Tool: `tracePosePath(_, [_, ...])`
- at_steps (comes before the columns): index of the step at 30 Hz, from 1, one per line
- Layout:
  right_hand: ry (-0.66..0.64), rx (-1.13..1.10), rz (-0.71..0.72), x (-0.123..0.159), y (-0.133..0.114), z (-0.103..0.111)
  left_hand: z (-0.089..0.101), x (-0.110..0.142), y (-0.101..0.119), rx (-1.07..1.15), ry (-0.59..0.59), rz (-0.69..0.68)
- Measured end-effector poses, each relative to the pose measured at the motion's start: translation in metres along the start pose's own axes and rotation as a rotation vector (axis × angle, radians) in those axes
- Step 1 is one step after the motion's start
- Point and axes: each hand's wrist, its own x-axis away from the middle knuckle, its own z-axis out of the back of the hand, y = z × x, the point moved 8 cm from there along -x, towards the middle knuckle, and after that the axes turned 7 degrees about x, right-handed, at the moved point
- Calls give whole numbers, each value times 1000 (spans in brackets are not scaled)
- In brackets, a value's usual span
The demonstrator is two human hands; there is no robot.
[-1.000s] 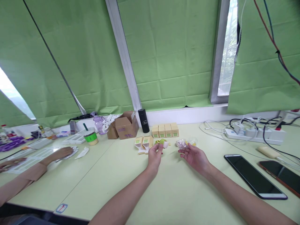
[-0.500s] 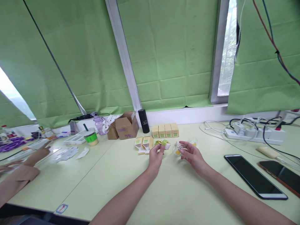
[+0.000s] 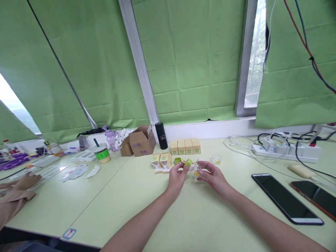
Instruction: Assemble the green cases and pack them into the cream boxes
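My left hand (image 3: 176,179) pinches a small green and white cup-shaped piece (image 3: 188,162) between thumb and fingers. In my right hand (image 3: 214,176) is a small clear plastic container (image 3: 196,172) with something yellow inside. The two pieces are close together, and whether they touch I cannot tell. Just beyond my left fingers a second green piece (image 3: 177,160) rests on the table. A similar clear container (image 3: 216,159), yellow showing in it, stands past my right hand. Opened small cartons (image 3: 160,159) with green windows lie left of my left hand.
Behind the hands stand a row of small tan cartons (image 3: 185,145), a black cylinder (image 3: 161,135) and a cardboard box (image 3: 142,141). On the right are a phone (image 3: 286,197), a second phone (image 3: 319,196) and a power strip (image 3: 286,152). A lidded drink cup (image 3: 102,154) and a co-worker's hand (image 3: 28,181) are leftward.
My hands have come closer together, bringing the green piece up beside the clear container. The second green piece and second container show more fully. The co-worker's hand has drawn back left.
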Motion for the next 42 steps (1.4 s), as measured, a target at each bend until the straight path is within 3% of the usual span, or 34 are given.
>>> tracePosePath(23, [-15, 53, 33, 0, -2, -1, -5, 5, 4, -112, -64, -48])
tracePosePath(32, [-56, 239, 110, 4, -8, -8, -9, 10, 7, -94, -142, -54])
tracePosePath(42, [-127, 427, 204, 10, -7, -17, -8, 9, 7, -187, -148, -82])
